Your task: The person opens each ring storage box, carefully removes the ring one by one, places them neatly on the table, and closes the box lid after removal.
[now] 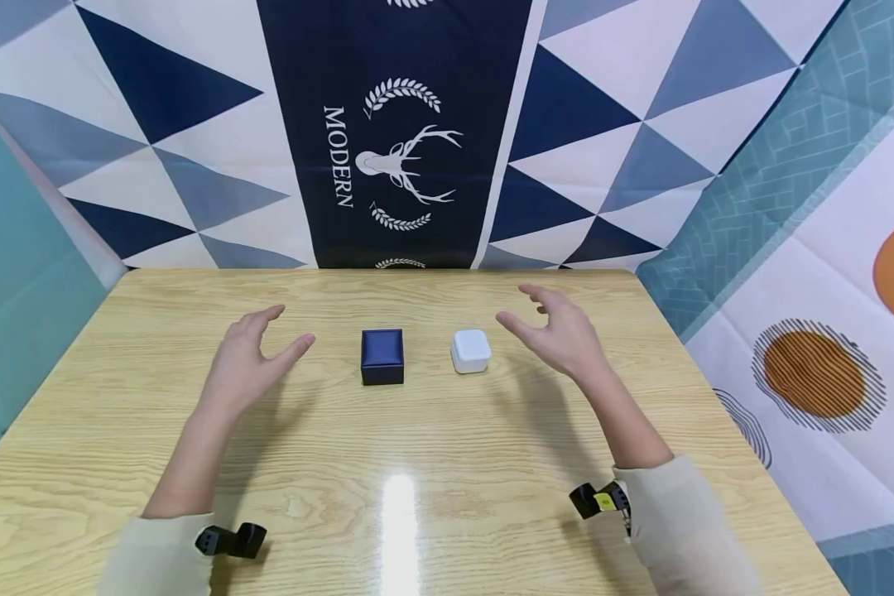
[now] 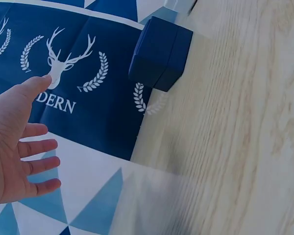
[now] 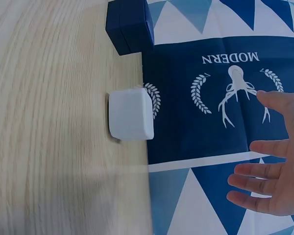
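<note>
A dark blue square box [image 1: 382, 357], its lid down, stands on the wooden table near the middle. To its right sits a small white rounded cube-shaped case [image 1: 470, 351]. My left hand [image 1: 247, 361] hovers left of the blue box, apart from it, with fingers relaxed and thumb spread toward it. On the other side, my right hand [image 1: 556, 331] is held above the table to the right of the white case, thumb and fingers apart. Neither hand holds anything. Both wrist views show the blue box [image 2: 160, 54]; the right one also has the white case [image 3: 131, 114] in it.
The wooden table [image 1: 328, 463] reaches back to a hanging cloth [image 1: 417, 50] with triangles and a deer print. Another patterned cloth [image 1: 805, 273] hangs along the right side. A black wrist camera [image 1: 231, 540] is strapped at each sleeve cuff.
</note>
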A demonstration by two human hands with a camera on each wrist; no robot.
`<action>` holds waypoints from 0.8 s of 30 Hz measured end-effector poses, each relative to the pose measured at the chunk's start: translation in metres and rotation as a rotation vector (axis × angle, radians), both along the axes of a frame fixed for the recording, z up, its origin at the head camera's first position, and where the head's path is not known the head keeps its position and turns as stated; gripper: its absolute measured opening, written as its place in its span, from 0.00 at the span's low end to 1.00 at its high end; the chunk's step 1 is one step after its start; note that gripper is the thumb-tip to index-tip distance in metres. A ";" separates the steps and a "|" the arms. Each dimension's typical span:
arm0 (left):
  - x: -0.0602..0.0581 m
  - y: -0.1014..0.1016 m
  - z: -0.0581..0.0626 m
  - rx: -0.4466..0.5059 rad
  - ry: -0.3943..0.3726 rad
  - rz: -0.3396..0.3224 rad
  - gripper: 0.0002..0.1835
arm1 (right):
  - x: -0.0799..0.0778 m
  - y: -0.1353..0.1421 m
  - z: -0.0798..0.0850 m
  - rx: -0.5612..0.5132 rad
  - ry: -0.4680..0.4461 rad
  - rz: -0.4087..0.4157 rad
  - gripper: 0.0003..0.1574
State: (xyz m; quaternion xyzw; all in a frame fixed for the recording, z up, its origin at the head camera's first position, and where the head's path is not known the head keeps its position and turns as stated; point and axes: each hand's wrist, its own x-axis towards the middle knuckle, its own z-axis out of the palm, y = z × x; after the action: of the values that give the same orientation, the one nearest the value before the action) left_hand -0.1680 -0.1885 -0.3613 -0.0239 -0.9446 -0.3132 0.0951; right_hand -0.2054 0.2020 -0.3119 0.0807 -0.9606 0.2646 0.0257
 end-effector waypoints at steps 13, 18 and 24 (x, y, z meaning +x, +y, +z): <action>0.002 0.007 -0.008 0.037 -0.019 -0.033 0.42 | 0.001 -0.016 -0.010 -0.057 -0.027 0.043 0.45; 0.002 0.011 -0.011 0.045 -0.044 -0.045 0.43 | 0.002 -0.022 -0.013 -0.065 -0.024 0.063 0.43; 0.000 0.015 -0.014 0.055 -0.063 -0.057 0.43 | 0.002 -0.028 -0.017 -0.063 -0.022 0.077 0.42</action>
State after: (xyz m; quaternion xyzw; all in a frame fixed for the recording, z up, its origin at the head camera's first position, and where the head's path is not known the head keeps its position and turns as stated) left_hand -0.1675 -0.1730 -0.3755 -0.0382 -0.9372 -0.3420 0.0572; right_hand -0.2037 0.1738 -0.3292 0.1141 -0.9483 0.2961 0.0074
